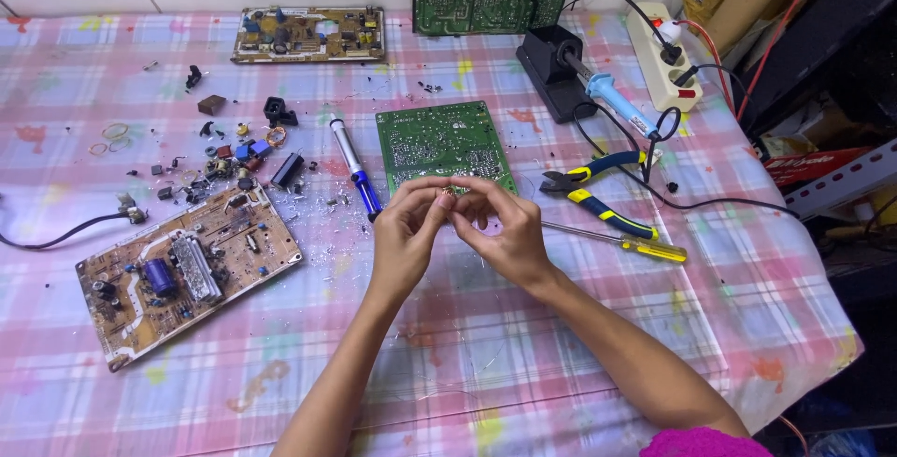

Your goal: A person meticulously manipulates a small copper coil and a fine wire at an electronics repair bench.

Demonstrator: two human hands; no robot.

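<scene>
Both hands' fingers pinch a tiny part, mostly hidden, above the green board

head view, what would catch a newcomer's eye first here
At centre, the left hand and right hand meet, pinching a tiny part above a green circuit board. Left lies a brown circuit board; right, yellow-and-blue pliers and a soldering iron.

Tiny coppery part, pinched above green circuit board.
</scene>
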